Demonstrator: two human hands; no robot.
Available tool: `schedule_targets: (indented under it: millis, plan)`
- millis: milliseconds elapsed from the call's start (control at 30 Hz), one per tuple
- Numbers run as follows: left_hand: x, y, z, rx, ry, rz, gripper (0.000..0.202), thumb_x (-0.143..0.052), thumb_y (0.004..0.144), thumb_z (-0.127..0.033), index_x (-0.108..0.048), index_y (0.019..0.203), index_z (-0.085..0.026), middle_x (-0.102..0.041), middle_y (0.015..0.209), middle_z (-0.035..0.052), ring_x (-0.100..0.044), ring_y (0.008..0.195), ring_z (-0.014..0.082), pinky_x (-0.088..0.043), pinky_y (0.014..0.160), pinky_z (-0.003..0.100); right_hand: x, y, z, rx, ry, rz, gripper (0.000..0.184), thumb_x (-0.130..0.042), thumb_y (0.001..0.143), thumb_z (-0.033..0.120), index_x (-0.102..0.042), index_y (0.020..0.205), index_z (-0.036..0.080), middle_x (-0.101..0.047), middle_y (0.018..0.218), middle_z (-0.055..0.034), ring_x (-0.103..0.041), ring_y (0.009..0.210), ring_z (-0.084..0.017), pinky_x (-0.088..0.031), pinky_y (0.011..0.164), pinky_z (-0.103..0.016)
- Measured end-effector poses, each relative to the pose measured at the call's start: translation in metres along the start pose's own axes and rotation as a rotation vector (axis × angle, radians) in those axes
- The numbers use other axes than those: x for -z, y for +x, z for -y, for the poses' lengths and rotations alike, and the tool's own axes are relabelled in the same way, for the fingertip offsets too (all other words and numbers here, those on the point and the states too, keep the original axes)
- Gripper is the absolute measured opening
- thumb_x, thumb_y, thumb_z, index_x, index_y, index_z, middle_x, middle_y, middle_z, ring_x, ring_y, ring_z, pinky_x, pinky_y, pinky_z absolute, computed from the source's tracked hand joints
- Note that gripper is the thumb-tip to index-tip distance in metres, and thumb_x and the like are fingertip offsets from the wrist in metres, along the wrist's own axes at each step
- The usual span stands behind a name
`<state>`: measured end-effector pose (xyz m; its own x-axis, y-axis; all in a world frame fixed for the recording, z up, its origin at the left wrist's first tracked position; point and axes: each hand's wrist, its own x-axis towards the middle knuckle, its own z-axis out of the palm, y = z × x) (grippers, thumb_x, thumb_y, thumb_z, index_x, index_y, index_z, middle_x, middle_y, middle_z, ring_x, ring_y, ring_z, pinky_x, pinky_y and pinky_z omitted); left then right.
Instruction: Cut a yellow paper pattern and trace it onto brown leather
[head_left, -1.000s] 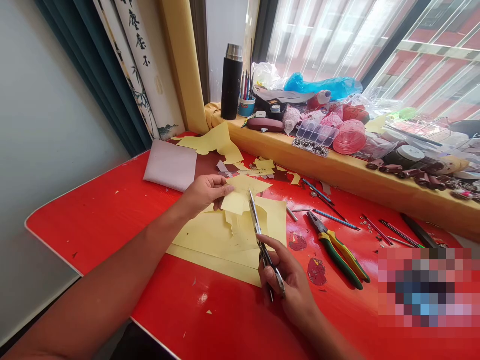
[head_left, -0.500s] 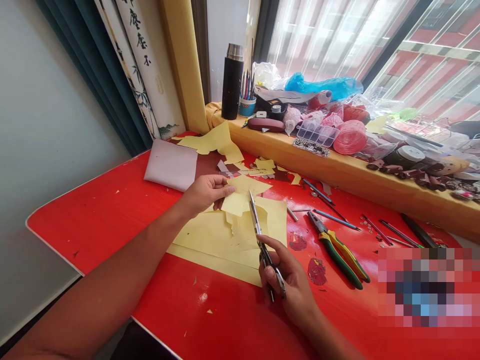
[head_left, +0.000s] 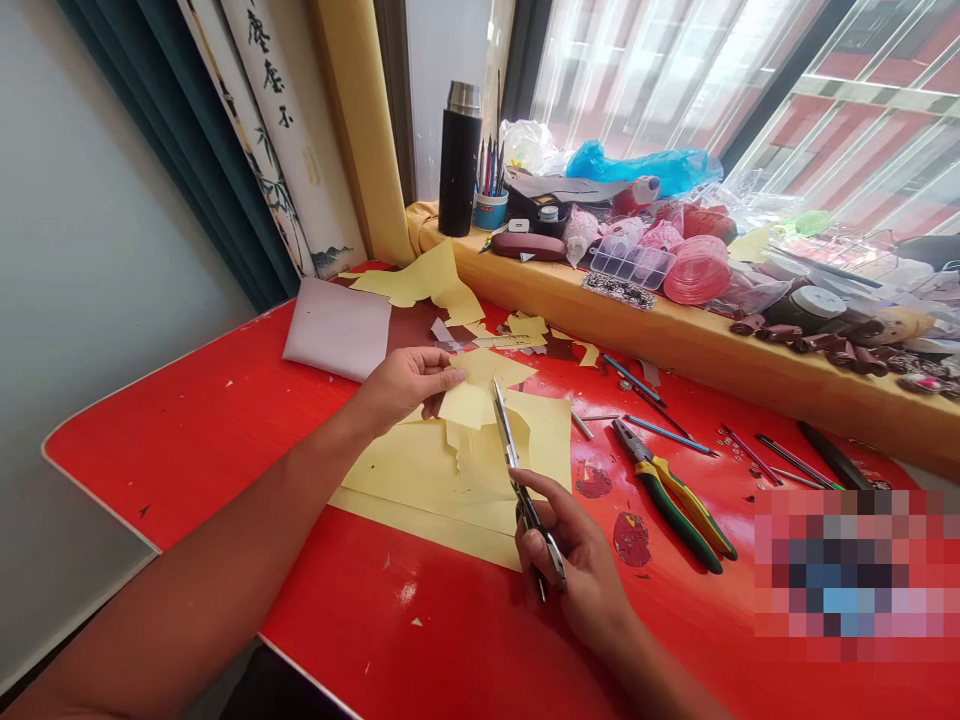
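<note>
View shifted, paper [head_left: 468,402] between left fingers [head_left: 447,381]

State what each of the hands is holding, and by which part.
The left hand pinches a yellow paper piece by its near-left edge, between thumb and fingers; the right hand holds the scissors by the handles.

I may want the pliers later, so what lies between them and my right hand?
The head view shows two dark red patches on the red tabletop between your right hand, which holds the scissors, and the pliers.
</note>
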<state>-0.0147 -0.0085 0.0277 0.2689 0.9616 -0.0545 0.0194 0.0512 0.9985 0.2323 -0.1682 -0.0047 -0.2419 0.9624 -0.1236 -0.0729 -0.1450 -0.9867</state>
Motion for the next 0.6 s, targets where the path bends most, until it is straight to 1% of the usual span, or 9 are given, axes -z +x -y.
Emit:
schedule_targets:
  millis: [133,267,433,600]
  plan:
    - [0.0014,0.0002,0.0012,-0.007,0.014,0.0,0.037,-0.091,0.075,-0.047,-0.069,0.079,-0.017,-0.061,0.056,-0.0019,-0.05,0.045,0.0082,-0.038,0.041,0.02,-0.0005,0.0002,0.0007,-0.021,-0.003,-0.004,0.059,-0.073,0.096,0.058,-0.063,0.143,0.024,-0.046,0.067,0.0091,-0.05,0.041,-0.011,-0.048,0.039,-0.023]
    - [0.0011,-0.0003,-0.0003,-0.001,0.016,-0.007,0.036,-0.091,0.074,-0.046,-0.07,0.079,-0.017,-0.061,0.056,-0.0018,-0.05,0.045,0.0087,-0.037,0.04,0.02,-0.0005,0.0001,0.0006,-0.027,-0.008,-0.007,0.057,-0.073,0.096,0.056,-0.063,0.142,0.024,-0.045,0.066,0.0095,-0.05,0.041,-0.011,-0.049,0.039,-0.024]
    - [-0.0004,0.0,-0.0026,-0.002,0.012,-0.017,0.035,-0.09,0.075,-0.045,-0.069,0.076,-0.017,-0.059,0.056,-0.002,-0.05,0.045,0.0088,-0.038,0.041,0.021,-0.0007,0.0007,0.0002,-0.034,-0.015,-0.006,0.056,-0.073,0.096,0.055,-0.064,0.141,0.024,-0.046,0.065,0.0094,-0.052,0.041,-0.011,-0.051,0.039,-0.025]
    - [0.0023,0.0018,0.0008,-0.002,0.015,-0.013,0.035,-0.09,0.076,-0.045,-0.069,0.077,-0.017,-0.06,0.057,-0.002,-0.049,0.045,0.0083,-0.038,0.042,0.02,-0.0012,0.0008,0.0011,-0.033,-0.021,-0.008,0.056,-0.073,0.096,0.055,-0.065,0.141,0.023,-0.046,0.065,0.0095,-0.051,0.04,-0.011,-0.052,0.039,-0.025]
